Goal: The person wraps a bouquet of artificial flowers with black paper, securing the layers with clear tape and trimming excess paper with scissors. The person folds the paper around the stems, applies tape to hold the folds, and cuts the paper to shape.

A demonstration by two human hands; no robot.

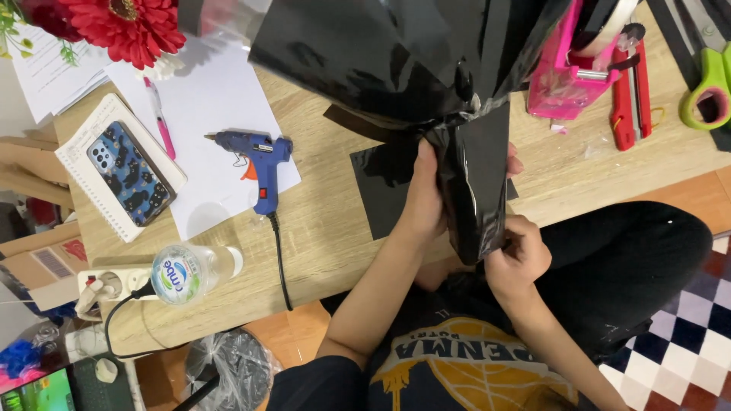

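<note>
A bouquet wrapped in glossy black paper (396,53) stretches from the top of the view down to my lap, cinched at a narrow neck. My left hand (423,199) grips the wrap just below that neck. My right hand (519,253) pinches the lower end of the black wrap (474,198) near its bottom edge. A flat black sheet (381,190) lies on the wooden table (327,228) under the bouquet.
A blue glue gun (257,156) with its cord lies on white paper (221,91). A phone on a notebook (129,173), a water bottle (186,272), a power strip, red flowers (122,27), a pink tape dispenser (567,72), a red cutter (630,95) and green scissors (708,84) surround it.
</note>
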